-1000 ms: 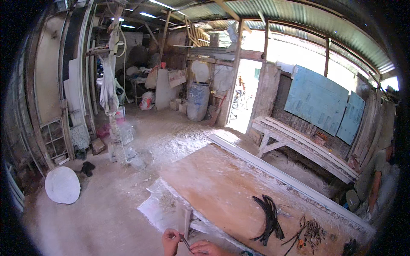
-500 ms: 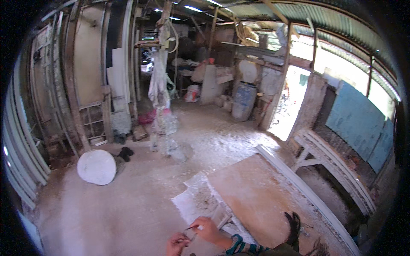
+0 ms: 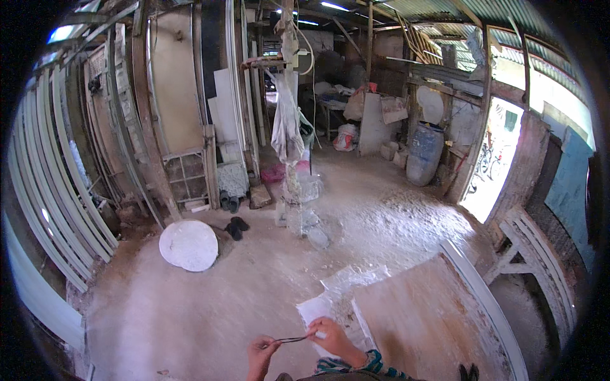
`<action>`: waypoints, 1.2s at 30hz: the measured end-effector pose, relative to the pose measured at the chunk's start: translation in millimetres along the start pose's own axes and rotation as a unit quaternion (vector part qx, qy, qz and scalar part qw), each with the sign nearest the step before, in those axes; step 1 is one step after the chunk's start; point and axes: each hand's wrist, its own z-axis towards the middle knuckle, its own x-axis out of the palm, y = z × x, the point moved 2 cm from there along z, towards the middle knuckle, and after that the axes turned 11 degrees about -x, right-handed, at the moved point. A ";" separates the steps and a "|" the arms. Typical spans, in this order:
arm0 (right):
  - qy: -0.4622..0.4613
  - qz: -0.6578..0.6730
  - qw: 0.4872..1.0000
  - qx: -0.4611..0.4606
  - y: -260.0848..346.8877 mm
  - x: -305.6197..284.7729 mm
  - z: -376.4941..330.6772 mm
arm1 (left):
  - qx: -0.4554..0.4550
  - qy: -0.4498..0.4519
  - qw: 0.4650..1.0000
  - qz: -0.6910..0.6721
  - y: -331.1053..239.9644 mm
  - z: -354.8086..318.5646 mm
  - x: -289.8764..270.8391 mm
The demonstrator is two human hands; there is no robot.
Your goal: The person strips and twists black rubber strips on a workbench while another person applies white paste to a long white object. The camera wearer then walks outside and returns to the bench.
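Note:
Low in the head view, my left hand (image 3: 261, 350) and my right hand (image 3: 330, 336) are apart, each closed in a pinch. A thin dark loop of cord (image 3: 291, 340) spans the gap between them, held at both ends. Its exact kind is too small to make out. Beneath my right hand lie crumpled white sheets (image 3: 316, 308) on the floor. The sleeve (image 3: 375, 363) on my right arm is banded in teal and dark.
A brown board (image 3: 413, 311) with a pale rail (image 3: 476, 298) lies right of my hands. A round white disc (image 3: 189, 246) and dark slippers (image 3: 236, 227) are on the floor at left. Ahead stand a wrapped post (image 3: 291, 140), a blue barrel (image 3: 424, 152) and, at right, a wooden bench (image 3: 530, 254).
My hands have drawn apart, and the dark loop now stretches between them. The view has swung left, so the room appears shifted to the right.

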 end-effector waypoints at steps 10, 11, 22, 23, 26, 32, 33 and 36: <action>0.231 0.191 0.948 -0.102 -74.2 -15.0 107.0 | -0.014 -0.087 0.996 0.033 -29.5 153.1 41.0; 0.223 0.182 0.951 -0.110 -80.1 -19.1 118.7 | -0.019 -0.088 0.995 0.049 -34.2 163.8 45.2; 0.035 0.216 0.972 0.088 -208.7 -36.8 237.8 | -0.058 0.131 0.980 0.136 -20.6 386.3 91.2; 0.000 0.214 0.971 0.102 -221.0 -44.9 254.3 | -0.059 0.153 0.975 0.147 -32.4 414.1 99.8; -0.179 0.200 0.952 0.148 -254.7 -68.4 297.9 | 0.005 0.302 0.918 0.258 -78.0 472.7 127.6; -0.366 -0.160 0.892 0.209 -317.8 -111.0 332.8 | -0.050 0.547 0.816 0.177 -93.7 575.8 185.4; -0.388 -0.174 0.874 0.233 -335.3 -117.9 329.8 | -0.006 0.595 0.779 0.196 -98.1 582.2 200.8; -0.432 -0.200 0.835 0.277 -380.0 -137.1 326.6 | 0.038 0.689 0.687 0.229 -102.8 592.1 247.1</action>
